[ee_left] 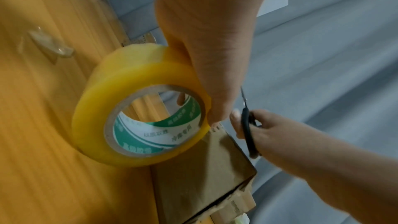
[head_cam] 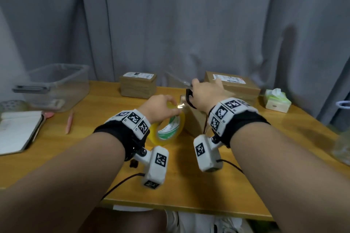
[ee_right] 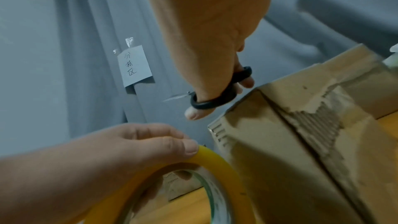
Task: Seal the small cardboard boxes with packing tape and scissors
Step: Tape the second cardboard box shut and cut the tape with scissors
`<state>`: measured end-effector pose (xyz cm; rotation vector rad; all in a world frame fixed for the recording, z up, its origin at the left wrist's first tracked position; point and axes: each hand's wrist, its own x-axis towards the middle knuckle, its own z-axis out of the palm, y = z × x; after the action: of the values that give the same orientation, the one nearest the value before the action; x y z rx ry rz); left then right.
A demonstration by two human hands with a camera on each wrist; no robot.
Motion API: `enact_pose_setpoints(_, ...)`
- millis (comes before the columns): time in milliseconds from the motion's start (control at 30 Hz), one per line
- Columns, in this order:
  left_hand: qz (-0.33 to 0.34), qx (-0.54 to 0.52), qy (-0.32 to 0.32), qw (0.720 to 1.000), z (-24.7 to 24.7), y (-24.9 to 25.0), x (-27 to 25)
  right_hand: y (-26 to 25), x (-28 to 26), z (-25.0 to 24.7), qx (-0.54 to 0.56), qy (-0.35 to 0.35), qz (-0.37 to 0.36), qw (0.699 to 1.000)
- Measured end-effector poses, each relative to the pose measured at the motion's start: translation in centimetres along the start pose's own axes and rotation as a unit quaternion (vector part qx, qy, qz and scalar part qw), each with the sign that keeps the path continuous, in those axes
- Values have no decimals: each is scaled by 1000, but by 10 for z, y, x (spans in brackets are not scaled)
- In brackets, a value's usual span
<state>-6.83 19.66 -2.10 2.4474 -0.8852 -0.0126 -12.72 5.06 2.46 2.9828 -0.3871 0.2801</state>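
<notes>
My left hand (head_cam: 164, 104) grips a yellow roll of packing tape (head_cam: 168, 128) from above, thumb on its rim and fingers reaching into the core (ee_left: 140, 117). The roll stands on edge on the table against a small cardboard box (head_cam: 197, 121) with torn old tape on its side (ee_right: 301, 142). Just above that box, my right hand (head_cam: 204, 91) holds black-handled scissors (head_cam: 189, 98), thumb through one loop (ee_right: 221, 98), blades pointing away towards the curtain. Two more labelled boxes sit at the back, one left (head_cam: 138, 85) and one right (head_cam: 233, 85).
On the wooden table (head_cam: 94, 153) are a clear plastic bin (head_cam: 56, 85) at the back left, an open notebook (head_cam: 17, 130), a pink pen (head_cam: 69, 122) and a tissue box (head_cam: 276, 100) at the right. A grey curtain (head_cam: 189, 24) hangs behind.
</notes>
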Motion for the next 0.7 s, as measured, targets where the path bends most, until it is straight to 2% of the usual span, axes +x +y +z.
enact_pose_setpoints(167, 9, -7, -4, 1000, 1, -4, 2, -9, 25, 10, 16, 32, 33, 999)
enact_pose_setpoints(333, 22, -2, -1, 1000, -1, -9, 6, -9, 35, 27, 143, 4, 71, 987)
enact_pose_setpoints(700, -10, 49, -22, 999, -15, -11, -4, -13, 38, 37, 142, 23, 83, 986)
